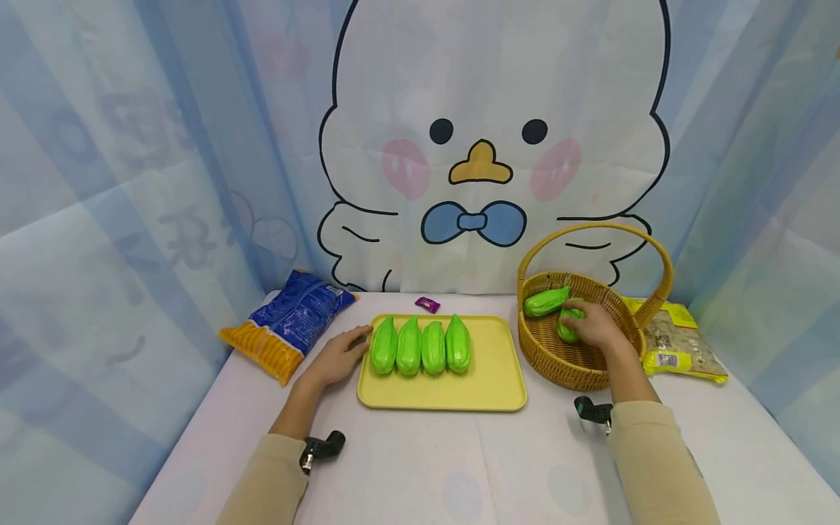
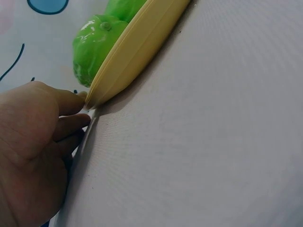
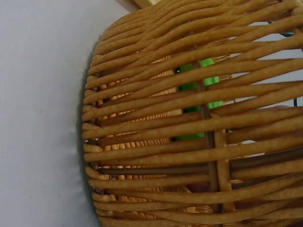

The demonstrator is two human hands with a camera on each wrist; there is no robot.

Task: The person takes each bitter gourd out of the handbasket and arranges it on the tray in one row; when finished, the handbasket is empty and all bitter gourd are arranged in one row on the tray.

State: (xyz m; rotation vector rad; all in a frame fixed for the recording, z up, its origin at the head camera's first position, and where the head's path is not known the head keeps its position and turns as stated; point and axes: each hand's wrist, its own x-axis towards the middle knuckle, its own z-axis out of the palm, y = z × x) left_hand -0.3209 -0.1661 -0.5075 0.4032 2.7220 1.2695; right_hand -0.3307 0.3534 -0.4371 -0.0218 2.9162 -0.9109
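Inside the wicker basket (image 1: 547, 357) at the right, my right hand (image 1: 593, 326) grips a green vegetable-like piece (image 1: 568, 325); a second green piece (image 1: 546, 301) lies beside it. My left hand (image 1: 337, 357) touches the left edge of the yellow tray (image 1: 485, 386), on which several green pieces (image 1: 409, 348) stand in a row. In the left wrist view the fingers of my left hand (image 2: 35, 146) meet the tray's rim (image 2: 130, 56), with green pieces (image 2: 94, 47) above. The basket's weave (image 3: 156, 156) hides my right hand in the right wrist view.
A blue and orange bag (image 1: 292, 321) lies left of the tray. Behind the tray is a small purple packet (image 1: 428, 304). A yellow-edged clear bag (image 1: 682, 341) rests right of the basket, whose tall handle (image 1: 596, 225) arches over it. Curtains stand behind the table.
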